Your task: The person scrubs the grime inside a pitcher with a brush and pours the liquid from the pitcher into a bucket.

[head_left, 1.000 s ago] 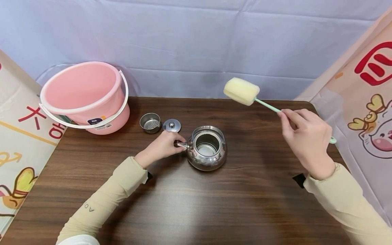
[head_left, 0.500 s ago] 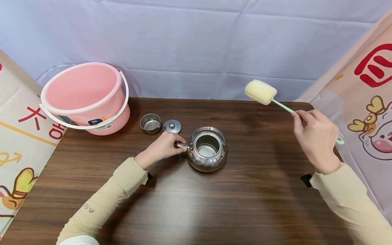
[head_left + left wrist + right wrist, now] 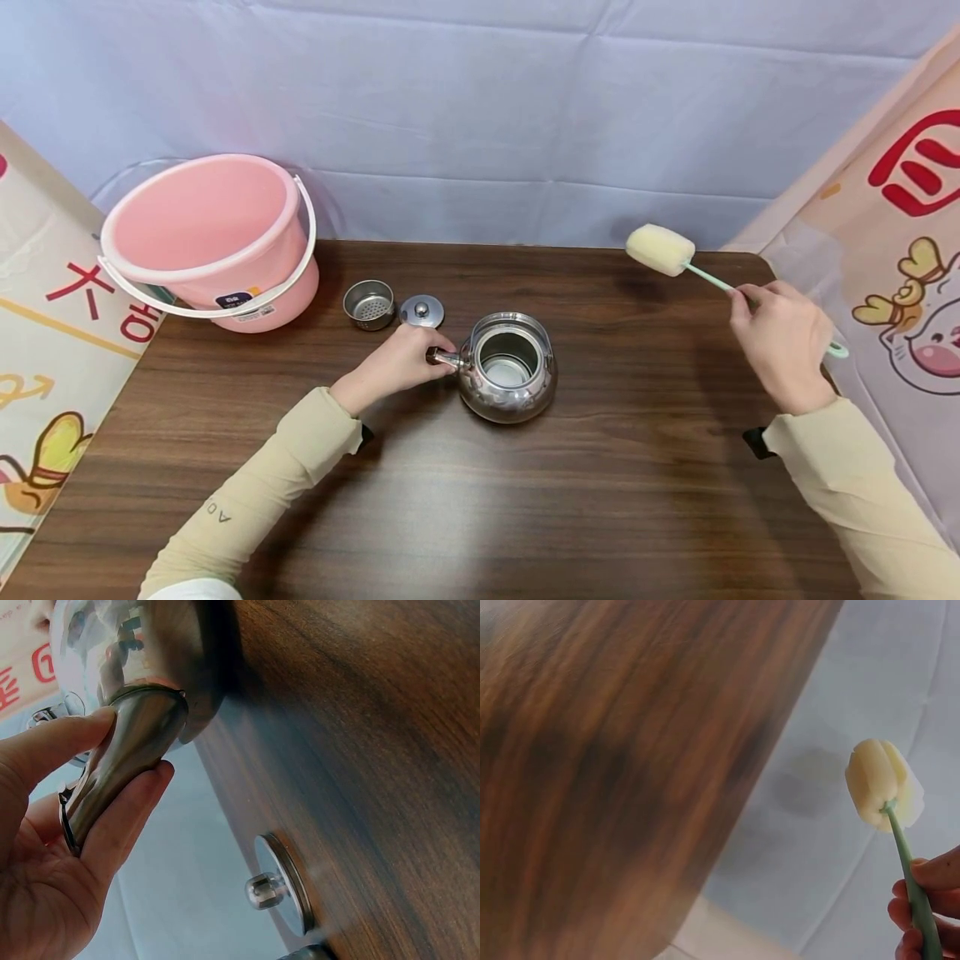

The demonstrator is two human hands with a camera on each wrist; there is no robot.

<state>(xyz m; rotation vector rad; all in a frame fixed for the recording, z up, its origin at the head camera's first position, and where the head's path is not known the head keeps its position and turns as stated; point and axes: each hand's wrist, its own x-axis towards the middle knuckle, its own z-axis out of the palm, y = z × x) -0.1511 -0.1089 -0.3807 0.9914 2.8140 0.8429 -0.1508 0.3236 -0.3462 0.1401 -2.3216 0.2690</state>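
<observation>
A shiny metal teapot (image 3: 508, 400) stands upright and uncovered on the wooden table. My left hand (image 3: 405, 357) grips its spout, thumb on one side and fingers on the other, as the left wrist view shows up close (image 3: 67, 847). On the right, my right hand (image 3: 783, 337) holds the green handle of a sponge brush (image 3: 660, 249) above the table, its pale yellow head pointing to the back left. In the right wrist view the brush head (image 3: 881, 784) appears past the fingers (image 3: 939, 870). The round lid (image 3: 422, 312) lies behind my left hand, beside a perforated strainer cup (image 3: 369, 305).
A pink bucket (image 3: 206, 212) with a white handle stands at the back left of the table (image 3: 480, 517). A pale cloth (image 3: 450, 100) hangs along the back edge. Printed sheets border both sides, the right one (image 3: 922, 317) close to my right hand.
My right hand has moved right with the sponge brush, away from the teapot, and the brush head has dropped lower. The left hand and teapot stay in place.
</observation>
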